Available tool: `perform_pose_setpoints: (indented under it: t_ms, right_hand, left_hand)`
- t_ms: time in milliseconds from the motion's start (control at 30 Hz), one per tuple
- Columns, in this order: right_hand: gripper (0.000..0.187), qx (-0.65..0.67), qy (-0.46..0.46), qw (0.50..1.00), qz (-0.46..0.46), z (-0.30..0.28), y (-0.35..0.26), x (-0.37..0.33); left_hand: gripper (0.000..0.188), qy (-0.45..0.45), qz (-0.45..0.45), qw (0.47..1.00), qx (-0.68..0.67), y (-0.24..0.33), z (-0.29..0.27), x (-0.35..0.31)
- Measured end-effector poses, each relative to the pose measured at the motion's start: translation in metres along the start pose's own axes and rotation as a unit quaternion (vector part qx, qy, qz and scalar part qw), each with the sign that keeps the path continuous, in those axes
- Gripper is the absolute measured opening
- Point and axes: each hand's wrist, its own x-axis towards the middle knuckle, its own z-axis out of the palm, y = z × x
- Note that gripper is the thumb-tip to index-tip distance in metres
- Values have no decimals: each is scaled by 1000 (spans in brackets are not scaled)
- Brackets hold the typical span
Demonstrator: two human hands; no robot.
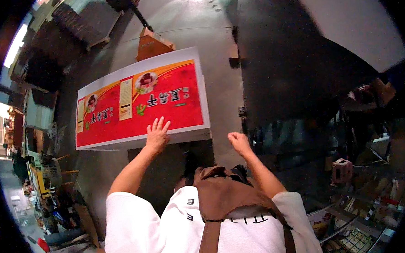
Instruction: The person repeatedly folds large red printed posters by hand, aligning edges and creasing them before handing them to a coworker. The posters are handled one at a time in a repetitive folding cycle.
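Note:
A wide red printed sheet (174, 116) with white margins lies in front of me, apparently the top of a stack whose pale near side shows below it. Yellow bands and round food pictures run along its far half. My left hand (157, 135) rests on its near edge, right of the middle, palm down with the fingers spread. Off the sheet's near right corner, my right hand (239, 143) hangs in the air, curled into a fist. Nothing shows in it, and it touches nothing.
Behind the stack stands an orange-brown cardboard piece (152, 44), with a dark pole beyond it. Stacked flat board (85, 22) sits at the far left. Clutter and shelving line the left side. A large dark surface (287, 76) fills the right, above a pink box (341, 170) and racks.

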Motion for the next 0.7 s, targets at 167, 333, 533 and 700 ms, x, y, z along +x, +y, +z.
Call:
perform_pose_setpoints:
  t_ms: [167, 333, 533, 700]
  right_hand:
    - [29, -113, 53, 992, 7, 66, -45, 64]
    - [26, -207, 52, 973, 83, 78, -89, 68]
    - [25, -327, 30, 939, 96, 83, -104, 74]
    - [28, -201, 51, 974, 95, 74, -73, 88]
  left_hand:
    - [79, 32, 24, 998, -52, -31, 32, -11]
    - [84, 31, -3, 997, -70, -27, 34, -8]
    - [84, 2, 3, 995, -104, -34, 21, -8]
    - [83, 18, 1, 995, -101, -36, 26, -4]
